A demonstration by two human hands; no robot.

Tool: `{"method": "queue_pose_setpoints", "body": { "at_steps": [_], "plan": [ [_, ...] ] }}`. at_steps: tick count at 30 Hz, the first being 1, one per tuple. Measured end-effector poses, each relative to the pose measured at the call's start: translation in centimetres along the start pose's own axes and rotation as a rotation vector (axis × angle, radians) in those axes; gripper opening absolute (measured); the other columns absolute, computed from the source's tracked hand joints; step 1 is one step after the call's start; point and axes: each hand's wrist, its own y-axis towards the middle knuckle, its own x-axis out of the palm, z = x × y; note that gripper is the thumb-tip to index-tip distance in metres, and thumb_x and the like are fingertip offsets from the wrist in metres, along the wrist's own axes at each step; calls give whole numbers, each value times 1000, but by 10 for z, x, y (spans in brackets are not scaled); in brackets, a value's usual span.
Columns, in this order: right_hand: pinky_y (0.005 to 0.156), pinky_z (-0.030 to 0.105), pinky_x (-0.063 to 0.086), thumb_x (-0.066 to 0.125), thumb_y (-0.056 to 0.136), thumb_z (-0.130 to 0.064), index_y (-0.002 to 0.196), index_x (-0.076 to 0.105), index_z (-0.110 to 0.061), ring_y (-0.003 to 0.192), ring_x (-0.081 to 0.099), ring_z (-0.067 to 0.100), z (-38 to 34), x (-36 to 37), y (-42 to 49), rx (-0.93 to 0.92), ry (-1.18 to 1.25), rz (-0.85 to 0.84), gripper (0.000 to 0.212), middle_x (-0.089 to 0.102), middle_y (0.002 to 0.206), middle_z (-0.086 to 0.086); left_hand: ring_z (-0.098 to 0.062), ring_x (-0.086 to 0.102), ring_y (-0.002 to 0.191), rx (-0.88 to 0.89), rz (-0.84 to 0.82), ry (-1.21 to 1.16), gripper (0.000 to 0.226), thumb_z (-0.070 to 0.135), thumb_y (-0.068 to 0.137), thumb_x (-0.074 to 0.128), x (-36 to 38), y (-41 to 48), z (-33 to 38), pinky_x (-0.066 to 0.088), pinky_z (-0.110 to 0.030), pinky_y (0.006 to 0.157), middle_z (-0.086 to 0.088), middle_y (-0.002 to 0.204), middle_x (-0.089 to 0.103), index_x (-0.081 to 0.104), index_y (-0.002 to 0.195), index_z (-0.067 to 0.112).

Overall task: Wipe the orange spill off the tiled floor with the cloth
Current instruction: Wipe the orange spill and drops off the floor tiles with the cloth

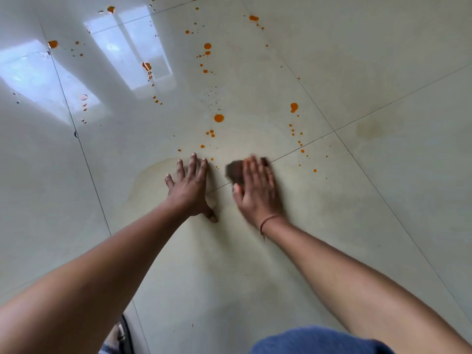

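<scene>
On the far left, the glossy, pale cream tiled floor (383, 226) mirrors a bright window reflection (38, 72), with a few orange drops scattered across it. The left hand (190, 185) lies flat on the tile, fingers straight and spread, holding nothing; it looks like a prop for the body's weight. Just beyond its fingertips begins the orange spill (219, 118), loose round drops of thin liquid fanning away from the person towards the top of the view, the largest almost straight ahead between the two hands.

Just right of the left hand sits the small, dark brown cloth (235, 171), wadded flat against the floor beside a grout line. The right hand (258, 185) presses on it with straight fingers laid over the top — not curled round it — and is motion-blurred. A thin red thread bracelet (268, 221) circles that wrist.

The spill lies ahead of the cloth, not beside it — nearest drops just past the left hand's fingertips, another string further right (294, 107). The right hand is the one placed to push forward; the farthest drops probably need the body shifted.
</scene>
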Motion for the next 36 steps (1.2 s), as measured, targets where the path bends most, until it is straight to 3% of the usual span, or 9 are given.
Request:
{"method": "queue_pose_setpoints", "body": {
  "at_steps": [4, 9, 12, 15, 20, 26, 30, 32, 36],
  "plan": [
    [114, 43, 24, 44, 90, -42, 148, 33, -6, 145, 23, 24, 38, -18, -89, -300, -36, -144, 70, 25, 157, 9, -37, -22, 144, -80, -26, -99, 156, 50, 46, 92, 1, -5, -14, 6, -67, 112, -2, 158, -29, -19, 152, 19],
    [116, 41, 17, 36, 90, -43, 144, 38, -1, 142, 29, 31, 29, -12, 20, 135, -13, 27, 68, 36, 152, 17, -39, -22, 144, -84, -69, -149, 158, 51, 44, 92, 3, 2, -21, 9, -68, 110, -1, 156, -33, -20, 151, 17],
    [117, 40, 16, 38, 89, -41, 145, 37, -2, 143, 29, 29, -21, 7, 22, -120, -19, -39, 69, 34, 153, 16, -37, -16, 146, -54, -56, -80, 155, 51, 47, 91, -1, 1, -30, 18, -65, 111, -1, 158, -29, -18, 152, 18],
    [114, 43, 23, 43, 88, -43, 148, 34, -6, 145, 22, 23, 11, -4, -37, -387, -69, -165, 71, 29, 156, 10, -33, -10, 148, -45, -25, 4, 155, 53, 46, 91, -6, -3, -49, 18, -61, 113, -2, 160, -23, -15, 153, 19],
    [117, 40, 14, 35, 89, -42, 147, 34, -3, 144, 25, 28, -7, 1, 44, 35, -35, -25, 70, 31, 154, 16, -36, -20, 145, -107, -56, -92, 162, 52, 40, 93, -6, 1, -57, 13, -65, 112, -4, 156, -32, -20, 151, 19],
    [115, 42, 22, 43, 89, -43, 149, 32, -7, 146, 21, 23, -10, -1, -47, -461, -61, -223, 71, 24, 158, 9, -38, -21, 145, -91, -70, -94, 161, 52, 42, 92, -6, 0, -60, 14, -65, 113, -5, 156, -33, -22, 151, 20],
    [119, 40, 12, 37, 90, -42, 147, 33, -3, 144, 24, 30, -32, 10, 52, -30, -21, -49, 69, 29, 155, 15, -44, -24, 142, -121, -133, -69, 163, 48, 44, 93, -9, 7, -51, 13, -69, 110, -10, 152, -39, -28, 148, 15],
    [119, 40, 8, 36, 90, -41, 147, 33, -1, 144, 25, 31, -69, 22, 81, 43, 6, -8, 70, 30, 154, 18, -48, -20, 141, -124, -168, -28, 161, 47, 47, 93, -14, 11, -45, 19, -68, 108, -14, 152, -37, -27, 148, 12],
    [118, 38, 13, 40, 90, -41, 147, 34, -4, 145, 23, 26, -48, 18, -2, -343, -52, -162, 68, 28, 156, 13, -40, 7, 145, -83, -58, 39, 144, 47, 47, 92, -44, 24, -69, 34, -60, 105, -12, 160, -7, -1, 152, 15]
  ]
}}
